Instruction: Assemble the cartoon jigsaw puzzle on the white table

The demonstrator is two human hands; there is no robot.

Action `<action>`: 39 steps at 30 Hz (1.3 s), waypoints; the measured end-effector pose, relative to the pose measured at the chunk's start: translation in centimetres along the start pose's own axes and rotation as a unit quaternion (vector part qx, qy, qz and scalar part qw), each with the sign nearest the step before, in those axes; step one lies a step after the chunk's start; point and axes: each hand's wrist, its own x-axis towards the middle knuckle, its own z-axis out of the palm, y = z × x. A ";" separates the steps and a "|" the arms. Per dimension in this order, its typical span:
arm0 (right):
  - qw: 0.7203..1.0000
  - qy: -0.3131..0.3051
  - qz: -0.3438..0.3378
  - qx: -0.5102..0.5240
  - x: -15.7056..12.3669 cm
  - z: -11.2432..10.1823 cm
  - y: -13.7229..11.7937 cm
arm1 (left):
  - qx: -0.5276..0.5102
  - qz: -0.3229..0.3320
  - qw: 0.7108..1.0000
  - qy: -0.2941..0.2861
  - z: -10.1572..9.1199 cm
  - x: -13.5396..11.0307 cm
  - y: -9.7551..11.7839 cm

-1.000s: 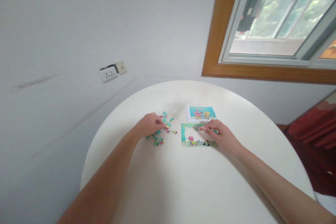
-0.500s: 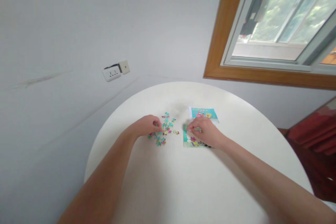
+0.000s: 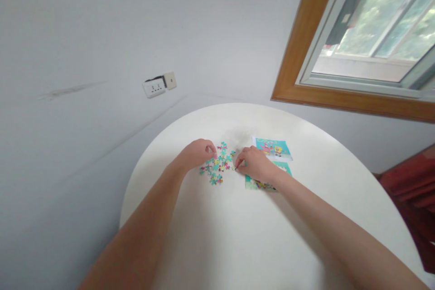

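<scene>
A heap of small loose puzzle pieces (image 3: 217, 167), teal, pink and yellow, lies on a round white table (image 3: 238, 235). My left hand (image 3: 196, 153) rests at the heap's left edge with its fingers curled down onto the pieces. My right hand (image 3: 253, 163) has crossed over the partly built puzzle frame (image 3: 268, 183) and pinches at a piece on the heap's right edge; what the fingertips hold is too small to make out. A printed reference picture (image 3: 272, 147) lies just behind the frame.
The table stands against a white wall with a socket (image 3: 154, 87) on it. A wood-framed window (image 3: 340, 95) is at the upper right. Something red (image 3: 408, 190) stands at the right beyond the table's rim.
My right hand has moved left, off the puzzle frame's middle to the heap of loose pieces. My left hand has stayed by the heap. The view has shifted to the left.
</scene>
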 end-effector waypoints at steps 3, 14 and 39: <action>1.000 -0.006 0.009 0.017 0.6 0.1 0.1 | 0.003 0.023 1.000 0.003 0.0 -0.2 0.6; 0.999 0.016 0.014 0.049 1.9 1.3 0.6 | 0.038 -0.023 0.999 -0.022 -0.3 -0.4 -0.1; 0.999 0.027 -0.041 -0.007 4.8 1.5 -1.5 | 0.062 -0.050 0.997 -0.022 -0.1 -0.6 -1.1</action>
